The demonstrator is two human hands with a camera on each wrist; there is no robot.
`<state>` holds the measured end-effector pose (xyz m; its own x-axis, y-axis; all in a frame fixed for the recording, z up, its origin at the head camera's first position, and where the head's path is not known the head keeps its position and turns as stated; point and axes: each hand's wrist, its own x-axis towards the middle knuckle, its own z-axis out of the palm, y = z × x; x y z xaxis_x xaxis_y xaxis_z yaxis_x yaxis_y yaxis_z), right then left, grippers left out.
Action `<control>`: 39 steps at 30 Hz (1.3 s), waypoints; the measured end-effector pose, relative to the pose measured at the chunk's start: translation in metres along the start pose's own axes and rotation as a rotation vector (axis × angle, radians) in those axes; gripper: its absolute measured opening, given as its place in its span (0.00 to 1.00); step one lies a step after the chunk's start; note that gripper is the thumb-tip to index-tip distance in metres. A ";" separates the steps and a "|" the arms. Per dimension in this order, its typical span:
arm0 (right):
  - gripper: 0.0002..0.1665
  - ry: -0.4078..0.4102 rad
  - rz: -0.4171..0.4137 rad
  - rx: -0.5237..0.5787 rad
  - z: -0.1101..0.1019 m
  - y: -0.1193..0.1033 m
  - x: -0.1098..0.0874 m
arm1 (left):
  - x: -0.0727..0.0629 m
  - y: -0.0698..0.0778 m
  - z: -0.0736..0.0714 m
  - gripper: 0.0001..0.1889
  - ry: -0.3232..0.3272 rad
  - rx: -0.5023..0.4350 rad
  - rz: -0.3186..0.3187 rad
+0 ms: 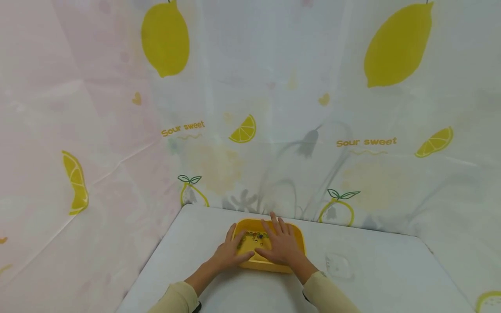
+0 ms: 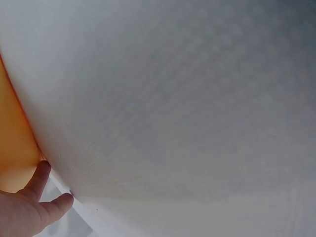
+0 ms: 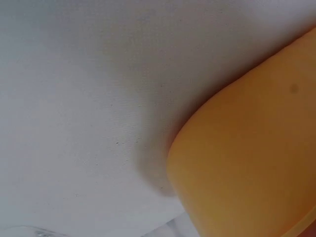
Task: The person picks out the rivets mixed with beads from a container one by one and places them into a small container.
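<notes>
Under both hands, at the far middle of the white surface [image 1: 375, 269], sits a yellow tray [image 1: 299, 239] with a row of small coloured beads [image 1: 256, 236] lying inside it towards the back. The beads look gathered in one short line, none of them between fingers, so whatever sorting or picking goes on here seems barely begun or paused; they are too small to count or tell apart.

The left hand [image 1: 231, 252] lies at the tray's left rim, fingers fairly straight over the edge and thumb reaching along the near wall; in the left wrist view its thumb and a fingertip touch where tray and surface meet. It rests there rather than clamps.

The right hand [image 1: 279, 245] is spread flat over the tray's right half, fingers straight and fanned, palm down, grasping nothing; whether the palm touches the beads cannot be told. Just right of that hand a clear plastic piece [image 1: 337, 265] lies on the surface.
</notes>
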<state>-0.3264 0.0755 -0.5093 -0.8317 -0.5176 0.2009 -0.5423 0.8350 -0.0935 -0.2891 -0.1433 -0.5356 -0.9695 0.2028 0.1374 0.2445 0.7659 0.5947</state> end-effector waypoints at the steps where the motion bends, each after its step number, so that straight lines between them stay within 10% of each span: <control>1: 0.54 -0.001 0.000 0.002 0.000 -0.001 0.001 | 0.000 0.000 -0.001 0.44 0.002 0.005 -0.003; 39: 0.55 0.062 -0.065 0.078 0.022 -0.004 0.014 | 0.002 -0.002 0.001 0.46 -0.006 -0.008 0.005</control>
<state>-0.3386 0.0606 -0.5275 -0.7869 -0.5555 0.2686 -0.6043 0.7819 -0.1531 -0.2916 -0.1435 -0.5371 -0.9683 0.2099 0.1354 0.2487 0.7599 0.6006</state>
